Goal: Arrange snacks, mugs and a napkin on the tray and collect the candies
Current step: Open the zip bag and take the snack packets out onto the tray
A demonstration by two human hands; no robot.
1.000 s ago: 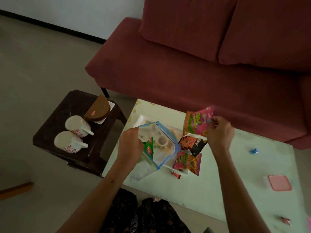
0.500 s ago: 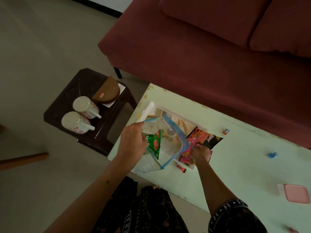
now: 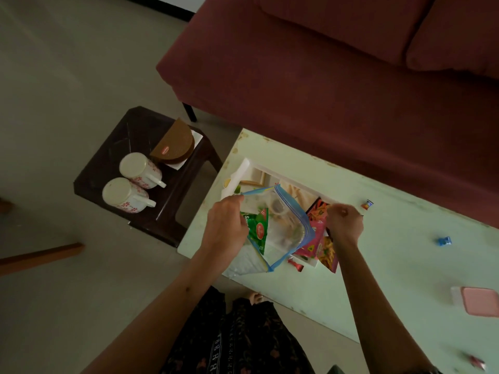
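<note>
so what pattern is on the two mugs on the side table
White with small red flowers, on both mugs; clearest in the head view.

Single head-worn view, steeply downward and close over the pale green table (image 3: 391,265), sofa (image 3: 324,76) beyond.

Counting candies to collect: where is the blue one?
The blue candy lies loose on the green table, right of the tray and beyond the pink box.

Dim room: a maroon sofa (image 3: 337,76) stands behind the pale green surface (image 3: 391,255), a dark stool (image 3: 129,136) beside it on grey floor (image 3: 67,76).
</note>
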